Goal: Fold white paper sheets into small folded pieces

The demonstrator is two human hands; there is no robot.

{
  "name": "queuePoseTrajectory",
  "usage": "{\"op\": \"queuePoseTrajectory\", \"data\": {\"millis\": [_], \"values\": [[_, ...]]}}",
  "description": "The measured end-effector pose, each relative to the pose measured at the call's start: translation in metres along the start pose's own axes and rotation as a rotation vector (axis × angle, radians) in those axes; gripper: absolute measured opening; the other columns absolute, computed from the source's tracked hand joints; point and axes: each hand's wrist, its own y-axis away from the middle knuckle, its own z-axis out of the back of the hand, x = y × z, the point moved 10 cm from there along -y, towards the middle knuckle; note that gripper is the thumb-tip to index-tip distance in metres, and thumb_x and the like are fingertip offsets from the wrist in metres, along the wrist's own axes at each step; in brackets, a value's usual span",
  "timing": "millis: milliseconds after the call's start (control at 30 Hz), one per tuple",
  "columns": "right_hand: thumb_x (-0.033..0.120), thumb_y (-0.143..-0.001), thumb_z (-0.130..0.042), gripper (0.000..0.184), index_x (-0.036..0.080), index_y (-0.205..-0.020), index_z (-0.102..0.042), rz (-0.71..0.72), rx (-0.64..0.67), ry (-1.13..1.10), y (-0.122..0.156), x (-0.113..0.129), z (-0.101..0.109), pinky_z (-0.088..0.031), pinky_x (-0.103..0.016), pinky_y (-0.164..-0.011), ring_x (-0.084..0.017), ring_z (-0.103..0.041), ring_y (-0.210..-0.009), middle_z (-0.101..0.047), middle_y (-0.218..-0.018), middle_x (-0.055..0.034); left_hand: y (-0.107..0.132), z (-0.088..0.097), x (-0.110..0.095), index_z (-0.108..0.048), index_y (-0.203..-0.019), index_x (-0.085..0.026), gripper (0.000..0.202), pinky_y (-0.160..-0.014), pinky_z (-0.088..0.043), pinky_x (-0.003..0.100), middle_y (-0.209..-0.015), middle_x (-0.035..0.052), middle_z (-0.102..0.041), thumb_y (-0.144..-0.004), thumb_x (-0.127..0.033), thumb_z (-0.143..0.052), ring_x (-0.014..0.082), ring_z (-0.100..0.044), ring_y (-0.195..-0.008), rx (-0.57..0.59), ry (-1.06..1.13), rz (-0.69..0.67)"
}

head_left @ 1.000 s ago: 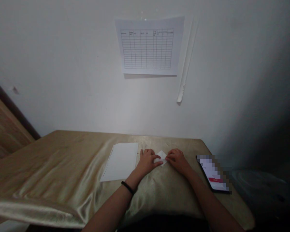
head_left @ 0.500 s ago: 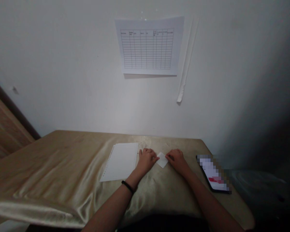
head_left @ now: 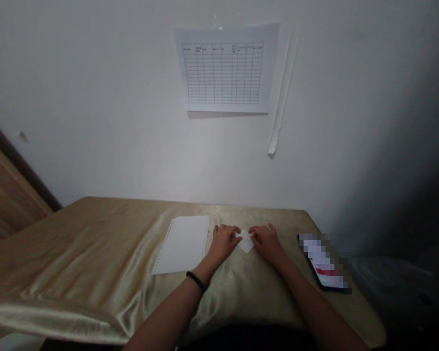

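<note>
paper: the small folded paper (head_left: 246,242) lies on the gold cloth (head_left: 95,253) between my two hands, towards the far side of the table, its lower corner pointing at me.
progress: it is already folded down to a small pointed piece, so i judge the folding is well under way. the creases are too small to count, and with both hands on it i take it as not finished.
left hand: my left hand (head_left: 225,241) rests knuckles up on the cloth, with thumb and forefinger closed narrowly on the paper's upper left edge. a black wristband (head_left: 196,281) is on that wrist.
right hand: my right hand (head_left: 265,240) mirrors it, fingertips pinched on the upper right edge.
arms: both forearms reach forward and angle inward to meet at the paper.
nearby: a larger white sheet (head_left: 183,243) lies just left of my left hand, and a phone (head_left: 324,263) lies apart on the right.
</note>
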Motion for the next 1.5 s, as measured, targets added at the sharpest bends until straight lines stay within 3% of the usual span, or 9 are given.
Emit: {"op": "queuePoseTrajectory", "data": {"millis": [333, 533, 767, 1000, 1500], "values": [[0.018, -0.087, -0.061, 0.022, 0.030, -0.099, -0.075, 0.087, -0.074, 0.075, 0.003, 0.007, 0.009, -0.016, -0.052, -0.117, -0.021, -0.057, -0.109, -0.068, -0.104, -0.0028, 0.000, -0.003, 0.002, -0.067, -0.106, -0.025, 0.022, -0.113, -0.022, 0.053, -0.087, 0.0001, -0.073, -0.087, -0.036, -0.071, 0.0236, -0.060, -0.105, 0.006, 0.006, 0.035], [0.021, -0.088, -0.064, 0.018, 0.031, -0.097, -0.076, 0.142, -0.071, 0.134, 0.002, 0.017, 0.004, -0.014, -0.055, -0.118, -0.023, -0.054, -0.116, -0.070, -0.111, -0.0032, 0.001, -0.003, -0.001, -0.071, -0.105, -0.033, 0.016, -0.114, -0.015, 0.061, -0.119, -0.0007, -0.071, -0.090, -0.037, -0.068, 0.0265, -0.052, -0.123, 0.042, -0.022, 0.016], [0.026, -0.094, -0.057, 0.020, 0.030, -0.102, -0.075, 0.092, 0.018, 0.134, 0.001, 0.014, -0.007, -0.019, -0.054, -0.116, -0.020, -0.059, -0.110, -0.071, -0.106, -0.0028, 0.000, -0.008, 0.004, -0.073, -0.101, -0.032, 0.015, -0.114, -0.011, 0.069, -0.125, -0.0007, -0.071, -0.092, -0.040, -0.065, 0.0268, -0.050, -0.127, 0.063, -0.048, 0.020], [0.029, -0.094, -0.058, 0.025, 0.035, -0.114, -0.071, 0.079, 0.037, 0.128, 0.003, 0.017, -0.005, -0.015, -0.058, -0.117, -0.019, -0.061, -0.104, -0.069, -0.107, -0.0033, 0.001, -0.006, 0.007, -0.074, -0.100, -0.035, 0.016, -0.111, -0.008, 0.076, -0.134, -0.0017, -0.066, -0.091, -0.044, -0.065, 0.0299, -0.046, -0.130, 0.046, -0.078, 0.036], [0.035, -0.096, -0.058, 0.019, 0.036, -0.101, -0.076, 0.045, 0.012, 0.211, -0.001, 0.018, -0.008, -0.016, -0.058, -0.116, -0.019, -0.060, -0.098, -0.066, -0.100, -0.0020, -0.001, -0.006, 0.014, -0.074, -0.095, -0.033, 0.018, -0.108, -0.005, 0.079, -0.138, -0.0014, -0.062, -0.090, -0.048, -0.064, 0.0321, -0.042, -0.133, 0.056, -0.080, 0.095]]}}
